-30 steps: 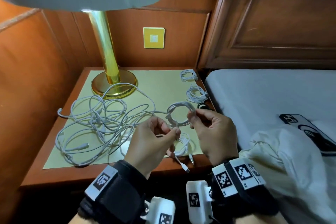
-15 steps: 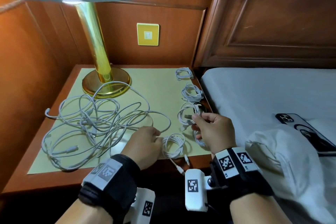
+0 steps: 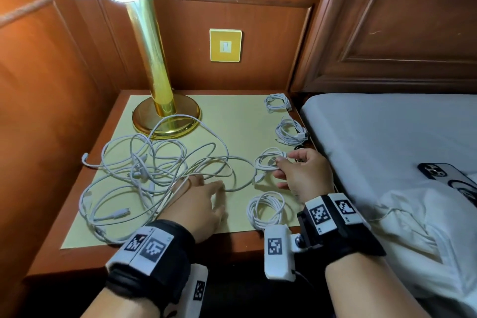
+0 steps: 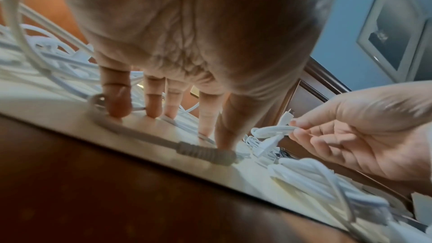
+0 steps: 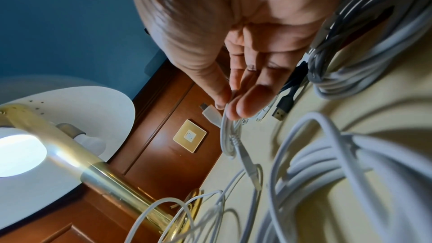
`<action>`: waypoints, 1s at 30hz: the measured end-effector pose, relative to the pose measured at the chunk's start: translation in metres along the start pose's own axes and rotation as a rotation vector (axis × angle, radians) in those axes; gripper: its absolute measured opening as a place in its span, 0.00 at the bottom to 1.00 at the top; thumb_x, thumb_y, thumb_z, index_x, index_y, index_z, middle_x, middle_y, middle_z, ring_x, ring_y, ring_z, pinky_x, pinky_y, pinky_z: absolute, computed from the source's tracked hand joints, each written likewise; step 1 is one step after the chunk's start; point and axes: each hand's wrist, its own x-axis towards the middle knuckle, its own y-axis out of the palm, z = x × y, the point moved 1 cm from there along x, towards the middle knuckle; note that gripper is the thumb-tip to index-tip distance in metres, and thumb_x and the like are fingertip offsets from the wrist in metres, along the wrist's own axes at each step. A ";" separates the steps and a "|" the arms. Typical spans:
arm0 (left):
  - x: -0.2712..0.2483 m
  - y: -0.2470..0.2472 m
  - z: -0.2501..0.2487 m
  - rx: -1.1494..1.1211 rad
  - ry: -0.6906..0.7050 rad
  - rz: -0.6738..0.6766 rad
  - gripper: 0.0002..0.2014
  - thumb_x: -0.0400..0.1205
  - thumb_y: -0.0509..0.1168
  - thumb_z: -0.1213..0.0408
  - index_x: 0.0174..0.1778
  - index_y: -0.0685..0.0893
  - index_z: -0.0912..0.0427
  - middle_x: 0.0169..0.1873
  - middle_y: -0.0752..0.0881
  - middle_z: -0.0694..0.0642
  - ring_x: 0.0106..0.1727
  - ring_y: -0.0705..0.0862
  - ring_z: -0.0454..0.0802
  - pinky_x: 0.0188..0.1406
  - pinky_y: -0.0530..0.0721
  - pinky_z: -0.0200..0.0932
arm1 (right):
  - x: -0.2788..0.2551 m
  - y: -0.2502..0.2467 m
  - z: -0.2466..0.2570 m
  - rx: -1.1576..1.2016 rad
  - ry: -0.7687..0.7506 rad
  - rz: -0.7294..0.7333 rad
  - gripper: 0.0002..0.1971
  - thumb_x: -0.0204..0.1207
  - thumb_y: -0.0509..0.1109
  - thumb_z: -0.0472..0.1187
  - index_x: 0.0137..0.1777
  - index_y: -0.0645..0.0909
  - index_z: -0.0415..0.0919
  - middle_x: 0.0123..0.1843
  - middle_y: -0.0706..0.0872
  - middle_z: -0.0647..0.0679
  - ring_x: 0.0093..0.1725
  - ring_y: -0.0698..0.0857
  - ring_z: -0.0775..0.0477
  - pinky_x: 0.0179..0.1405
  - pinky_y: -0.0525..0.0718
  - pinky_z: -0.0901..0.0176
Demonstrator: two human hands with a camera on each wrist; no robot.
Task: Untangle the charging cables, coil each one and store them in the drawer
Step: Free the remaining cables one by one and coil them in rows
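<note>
A tangle of white charging cables [image 3: 144, 170] sprawls over the yellow mat [image 3: 232, 121] on the nightstand. My left hand [image 3: 198, 196] lies flat with straight fingers on the tangle's right side, fingertips [image 4: 117, 106] touching the mat and cables. My right hand [image 3: 296, 170] pinches a small coiled white cable [image 3: 268, 162] between thumb and fingers [image 5: 243, 106], low over the mat's right edge. Other coiled cables lie in a column: one near the front [image 3: 265, 210], one behind [image 3: 290, 131] and one at the back [image 3: 277, 102]. No drawer is in view.
A brass lamp [image 3: 165, 116] with a white shade stands at the back left of the nightstand. Wood panelling with a yellow wall switch [image 3: 225, 45] closes the back. A bed [image 3: 387, 131] with a phone [image 3: 436, 171] and white cloth [image 3: 413, 227] lies to the right.
Both hands came down from holding a coil in the air. The right hand carried the coil to the mat's right edge; the left let go and reached flat onto the tangle.
</note>
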 end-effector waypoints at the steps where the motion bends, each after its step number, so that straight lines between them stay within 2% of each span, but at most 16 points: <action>1: 0.000 -0.001 0.000 0.008 -0.019 -0.008 0.27 0.83 0.65 0.45 0.79 0.70 0.35 0.81 0.61 0.50 0.84 0.55 0.53 0.81 0.61 0.49 | -0.001 0.000 0.000 -0.005 0.001 -0.003 0.10 0.76 0.78 0.36 0.51 0.80 0.42 0.27 0.89 0.49 0.29 0.91 0.46 0.35 0.92 0.44; 3: 0.001 -0.004 0.001 -0.030 -0.058 -0.064 0.18 0.81 0.69 0.47 0.67 0.80 0.39 0.72 0.68 0.50 0.80 0.62 0.55 0.76 0.70 0.52 | -0.001 0.000 -0.002 -0.025 -0.008 -0.014 0.10 0.76 0.77 0.35 0.52 0.80 0.41 0.32 0.89 0.46 0.31 0.91 0.46 0.34 0.92 0.47; 5: 0.002 -0.007 0.005 -0.011 -0.084 -0.105 0.09 0.79 0.71 0.48 0.50 0.83 0.45 0.63 0.72 0.51 0.72 0.69 0.56 0.71 0.75 0.53 | 0.000 -0.002 -0.003 -0.040 -0.017 -0.023 0.10 0.76 0.77 0.35 0.53 0.80 0.40 0.34 0.89 0.45 0.31 0.91 0.46 0.33 0.91 0.48; 6: 0.002 -0.009 0.008 0.017 -0.096 -0.107 0.08 0.78 0.71 0.48 0.44 0.82 0.46 0.60 0.73 0.50 0.70 0.69 0.55 0.70 0.76 0.54 | 0.001 -0.003 -0.004 -0.047 -0.018 -0.021 0.10 0.77 0.77 0.35 0.54 0.80 0.39 0.35 0.89 0.45 0.31 0.91 0.46 0.33 0.91 0.49; 8: 0.001 -0.013 0.014 0.075 -0.121 -0.089 0.10 0.77 0.72 0.48 0.38 0.80 0.47 0.57 0.74 0.51 0.69 0.70 0.55 0.68 0.78 0.54 | 0.003 -0.004 -0.004 -0.061 -0.008 -0.002 0.09 0.78 0.76 0.34 0.54 0.80 0.37 0.36 0.89 0.44 0.32 0.91 0.46 0.36 0.92 0.46; 10: -0.001 -0.018 0.019 0.108 -0.159 -0.088 0.09 0.78 0.70 0.52 0.38 0.79 0.50 0.54 0.74 0.51 0.68 0.70 0.55 0.65 0.78 0.53 | 0.003 -0.002 -0.005 -0.097 0.001 0.016 0.08 0.78 0.76 0.35 0.51 0.79 0.39 0.31 0.89 0.46 0.32 0.92 0.43 0.41 0.93 0.41; 12: -0.004 -0.022 0.026 0.127 -0.186 -0.095 0.07 0.79 0.69 0.54 0.39 0.80 0.50 0.54 0.74 0.52 0.69 0.70 0.55 0.63 0.78 0.52 | 0.002 0.002 -0.005 -0.145 0.006 0.044 0.07 0.78 0.76 0.36 0.49 0.79 0.41 0.25 0.88 0.49 0.34 0.93 0.41 0.40 0.93 0.40; 16: -0.011 -0.030 0.040 0.120 -0.214 -0.114 0.08 0.77 0.69 0.52 0.37 0.79 0.49 0.52 0.74 0.51 0.65 0.72 0.54 0.59 0.80 0.51 | -0.002 0.012 -0.001 -0.228 0.004 0.124 0.07 0.77 0.77 0.40 0.48 0.81 0.42 0.28 0.89 0.50 0.30 0.89 0.50 0.27 0.86 0.54; 18: -0.014 -0.030 0.044 0.111 -0.192 -0.133 0.09 0.76 0.70 0.52 0.34 0.78 0.49 0.49 0.75 0.51 0.63 0.73 0.54 0.55 0.79 0.48 | -0.002 0.017 -0.002 -0.231 0.007 0.117 0.07 0.77 0.77 0.39 0.48 0.81 0.42 0.28 0.89 0.50 0.30 0.89 0.51 0.29 0.88 0.53; 20: -0.017 -0.029 0.046 0.119 -0.163 -0.145 0.11 0.76 0.70 0.51 0.33 0.78 0.49 0.47 0.75 0.50 0.62 0.74 0.54 0.54 0.77 0.46 | -0.002 0.022 -0.003 -0.228 0.030 0.110 0.06 0.78 0.76 0.37 0.48 0.81 0.40 0.28 0.90 0.50 0.33 0.91 0.46 0.36 0.91 0.45; 22: -0.019 -0.027 0.046 0.101 -0.140 -0.157 0.10 0.76 0.71 0.50 0.34 0.79 0.48 0.47 0.74 0.48 0.60 0.75 0.54 0.54 0.76 0.46 | -0.001 0.024 -0.002 -0.242 0.051 0.118 0.07 0.78 0.75 0.36 0.53 0.83 0.38 0.31 0.91 0.49 0.37 0.91 0.43 0.46 0.92 0.42; 24: -0.021 -0.027 0.046 0.066 -0.121 -0.172 0.10 0.77 0.72 0.50 0.36 0.80 0.48 0.50 0.75 0.48 0.55 0.77 0.52 0.50 0.76 0.46 | 0.000 0.024 0.000 -0.282 0.057 0.117 0.12 0.77 0.75 0.36 0.59 0.84 0.39 0.36 0.92 0.48 0.39 0.90 0.45 0.50 0.90 0.44; 27: -0.022 -0.027 0.045 0.029 -0.074 -0.215 0.10 0.77 0.72 0.51 0.36 0.79 0.47 0.49 0.76 0.46 0.48 0.79 0.49 0.44 0.76 0.45 | -0.002 0.020 0.006 -0.359 0.018 0.098 0.16 0.75 0.72 0.36 0.64 0.84 0.42 0.52 0.91 0.46 0.45 0.89 0.43 0.46 0.86 0.49; 28: -0.023 -0.027 0.045 0.019 -0.054 -0.240 0.10 0.77 0.73 0.51 0.35 0.79 0.47 0.47 0.76 0.45 0.46 0.79 0.49 0.42 0.76 0.45 | -0.005 0.019 0.009 -0.380 -0.010 0.095 0.15 0.76 0.72 0.36 0.63 0.84 0.43 0.54 0.90 0.46 0.45 0.88 0.44 0.46 0.86 0.51; 30: -0.024 -0.026 0.045 -0.025 -0.006 -0.294 0.11 0.78 0.73 0.52 0.34 0.79 0.48 0.44 0.77 0.44 0.46 0.80 0.48 0.43 0.79 0.46 | -0.016 0.018 0.016 -0.401 -0.082 0.109 0.12 0.78 0.72 0.39 0.60 0.84 0.45 0.52 0.89 0.49 0.45 0.87 0.48 0.45 0.84 0.56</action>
